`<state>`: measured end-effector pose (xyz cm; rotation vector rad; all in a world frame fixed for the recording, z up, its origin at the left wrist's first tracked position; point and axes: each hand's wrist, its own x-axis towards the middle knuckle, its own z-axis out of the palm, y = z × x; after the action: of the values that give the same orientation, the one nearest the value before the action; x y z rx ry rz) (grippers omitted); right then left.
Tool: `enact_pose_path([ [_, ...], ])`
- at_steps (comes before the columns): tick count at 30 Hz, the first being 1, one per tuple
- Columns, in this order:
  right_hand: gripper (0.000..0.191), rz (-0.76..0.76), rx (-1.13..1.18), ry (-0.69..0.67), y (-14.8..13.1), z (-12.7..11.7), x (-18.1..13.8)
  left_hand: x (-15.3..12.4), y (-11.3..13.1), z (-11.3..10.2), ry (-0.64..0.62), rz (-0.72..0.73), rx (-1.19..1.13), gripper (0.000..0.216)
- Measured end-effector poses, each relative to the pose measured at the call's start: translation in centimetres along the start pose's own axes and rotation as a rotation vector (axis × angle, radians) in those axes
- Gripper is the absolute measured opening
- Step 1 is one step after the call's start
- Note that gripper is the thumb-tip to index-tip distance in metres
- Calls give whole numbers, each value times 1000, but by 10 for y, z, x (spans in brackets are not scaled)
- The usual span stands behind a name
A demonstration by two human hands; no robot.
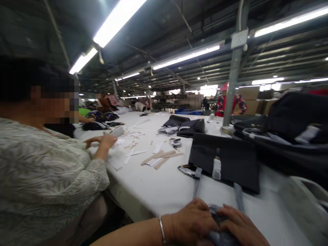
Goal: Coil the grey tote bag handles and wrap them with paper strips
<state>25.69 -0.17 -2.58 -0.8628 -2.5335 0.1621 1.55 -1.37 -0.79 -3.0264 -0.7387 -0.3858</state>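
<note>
At the bottom of the head view, my left hand point(192, 220), with a silver bangle at its wrist, has its fingers curled round a bag strap in a greyish wrapping point(221, 237). Close beside it, my right hand point(241, 225) is bent over the same wrapped strap from the other side. Two wrapped lengths run from a black handbag point(230, 162) down toward my hands. The bag lies on the white table point(164, 188), with a white-wrapped fitting point(216, 169) on its front. My fingertips are partly hidden.
A co-worker point(46, 171) in a patterned top works at the left edge. Paper strips point(161, 159) and a roll of tape point(175, 142) lie mid-table. More black bags point(191, 127) stand behind, others point(294, 123) are piled at right. A metal post point(233, 78) rises beyond.
</note>
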Motion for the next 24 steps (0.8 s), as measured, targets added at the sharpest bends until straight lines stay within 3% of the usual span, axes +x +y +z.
enact_pose_path([
  [2, 30, 80, 30, -4, -25, -17, 0, -2, 14, -15, 66, -50, -121, 39],
  [4, 36, 116, 57, -12, -42, -29, 2, -2, 19, -24, 133, -74, -212, 33],
  [6, 56, 132, 74, 0, -50, -37, 0, -2, 18, -26, 145, -74, -275, 26],
  [8, 63, 147, 69, 104, -53, -45, -12, -2, 14, -22, 126, -72, -278, 22],
  [12, 22, 206, -35, 544, -55, -74, -62, -6, 7, -11, 154, -67, -174, 27],
  [14, 11, 338, -108, 746, -51, -95, -95, -7, 4, -7, 208, -54, -131, 29],
  [17, 19, 693, -147, 958, -34, -124, -137, -7, 0, -4, 258, -27, -97, 29],
  [20, 34, 956, 39, 1063, -6, -142, -162, -6, 0, -5, 266, -6, -94, 28],
  [24, 42, 1083, 227, 1129, 26, -147, -174, -5, 0, -3, 268, -11, -113, 25],
])
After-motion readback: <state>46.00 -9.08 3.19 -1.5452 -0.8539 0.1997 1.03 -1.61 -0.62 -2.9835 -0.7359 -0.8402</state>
